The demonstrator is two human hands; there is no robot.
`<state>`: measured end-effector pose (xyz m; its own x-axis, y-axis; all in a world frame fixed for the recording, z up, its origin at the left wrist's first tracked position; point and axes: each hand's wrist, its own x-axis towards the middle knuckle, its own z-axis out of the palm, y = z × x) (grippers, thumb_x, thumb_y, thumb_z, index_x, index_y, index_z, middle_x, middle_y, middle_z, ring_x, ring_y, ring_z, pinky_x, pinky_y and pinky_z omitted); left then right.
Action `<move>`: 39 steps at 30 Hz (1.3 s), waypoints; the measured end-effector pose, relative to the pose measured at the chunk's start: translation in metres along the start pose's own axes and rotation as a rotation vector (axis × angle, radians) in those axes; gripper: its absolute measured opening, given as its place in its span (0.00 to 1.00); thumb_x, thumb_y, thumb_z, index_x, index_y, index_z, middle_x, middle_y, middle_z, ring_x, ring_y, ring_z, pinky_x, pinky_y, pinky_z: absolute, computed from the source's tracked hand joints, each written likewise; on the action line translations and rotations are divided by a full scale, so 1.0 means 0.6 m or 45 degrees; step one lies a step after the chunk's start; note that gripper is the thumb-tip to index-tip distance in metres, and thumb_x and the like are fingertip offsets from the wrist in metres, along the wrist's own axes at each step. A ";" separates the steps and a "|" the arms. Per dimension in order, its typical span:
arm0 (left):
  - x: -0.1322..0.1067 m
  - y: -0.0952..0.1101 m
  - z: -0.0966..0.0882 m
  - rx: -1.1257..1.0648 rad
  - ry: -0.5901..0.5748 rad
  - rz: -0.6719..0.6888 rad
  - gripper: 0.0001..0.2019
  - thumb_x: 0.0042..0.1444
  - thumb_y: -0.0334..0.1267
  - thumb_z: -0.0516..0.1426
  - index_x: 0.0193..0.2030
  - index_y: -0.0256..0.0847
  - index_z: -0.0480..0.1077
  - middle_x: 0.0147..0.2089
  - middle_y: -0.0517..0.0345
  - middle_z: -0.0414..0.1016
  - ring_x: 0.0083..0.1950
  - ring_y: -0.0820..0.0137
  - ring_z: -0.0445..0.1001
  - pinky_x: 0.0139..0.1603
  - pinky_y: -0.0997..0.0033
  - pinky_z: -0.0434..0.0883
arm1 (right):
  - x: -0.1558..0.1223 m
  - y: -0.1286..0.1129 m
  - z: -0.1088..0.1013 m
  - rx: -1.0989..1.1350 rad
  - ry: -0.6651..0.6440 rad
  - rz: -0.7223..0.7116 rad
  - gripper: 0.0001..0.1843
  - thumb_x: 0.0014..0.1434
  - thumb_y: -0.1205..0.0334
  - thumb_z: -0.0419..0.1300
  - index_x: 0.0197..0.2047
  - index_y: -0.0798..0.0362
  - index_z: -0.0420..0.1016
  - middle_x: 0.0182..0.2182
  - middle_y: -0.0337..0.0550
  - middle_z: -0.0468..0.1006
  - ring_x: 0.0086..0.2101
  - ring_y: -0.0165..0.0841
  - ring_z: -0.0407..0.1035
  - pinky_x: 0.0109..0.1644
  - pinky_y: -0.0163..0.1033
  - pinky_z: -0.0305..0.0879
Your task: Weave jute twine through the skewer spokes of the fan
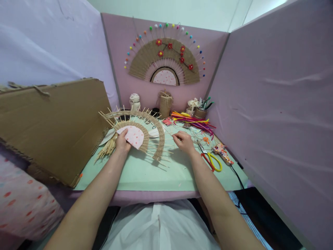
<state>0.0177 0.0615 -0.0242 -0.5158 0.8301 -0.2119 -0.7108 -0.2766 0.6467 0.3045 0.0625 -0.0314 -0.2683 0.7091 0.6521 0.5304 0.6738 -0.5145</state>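
My left hand [123,143] grips a half-round fan frame [160,132] by its pink dotted centre panel [134,136], thumb on top. Thin sticks radiate from that panel through an inner and an outer band of woven tan twine, their tips poking past the outer band. To the right of the frame, my right hand [183,141] is closed in a pinch on a thin pale strand [169,132], which runs toward the outer band; where it joins is too fine to tell. Under the frame's left side lies a bundle of loose sticks [106,151].
Red-and-yellow scissors [211,161] and a flower-patterned glue gun [223,153] with a cord lie right. Behind are coloured pipe cleaners [194,121], a twine roll [165,104], a white jar [134,102] and a pen cup [201,112]. Cardboard [57,128] stands left; a finished fan [145,60] hangs behind.
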 end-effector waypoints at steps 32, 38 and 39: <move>-0.026 -0.010 0.009 0.040 -0.097 -0.271 0.12 0.56 0.27 0.53 0.45 0.31 0.71 0.38 0.44 0.79 0.43 0.63 0.78 0.51 0.61 0.72 | -0.018 -0.034 0.020 0.853 -0.502 0.491 0.17 0.49 0.57 0.60 0.43 0.51 0.75 0.33 0.41 0.77 0.30 0.30 0.68 0.34 0.34 0.61; -0.043 -0.015 0.001 0.265 -0.420 -0.575 0.16 0.53 0.24 0.54 0.49 0.31 0.70 0.36 0.42 0.79 0.35 0.61 0.79 0.44 0.56 0.75 | -0.013 -0.041 0.019 0.893 -0.384 0.467 0.16 0.49 0.58 0.59 0.42 0.54 0.76 0.31 0.42 0.77 0.30 0.30 0.67 0.34 0.35 0.61; -0.047 -0.016 -0.001 0.308 -0.491 -0.631 0.17 0.53 0.25 0.55 0.50 0.31 0.69 0.37 0.42 0.79 0.35 0.60 0.79 0.43 0.55 0.75 | -0.013 -0.042 0.017 0.888 -0.379 0.487 0.17 0.49 0.59 0.58 0.42 0.55 0.76 0.29 0.42 0.76 0.28 0.29 0.65 0.32 0.34 0.60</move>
<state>0.0387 0.0406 -0.0249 0.0832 0.9569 -0.2782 -0.6693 0.2605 0.6958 0.2852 0.0419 -0.0293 -0.4236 0.8736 0.2396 0.0368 0.2809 -0.9590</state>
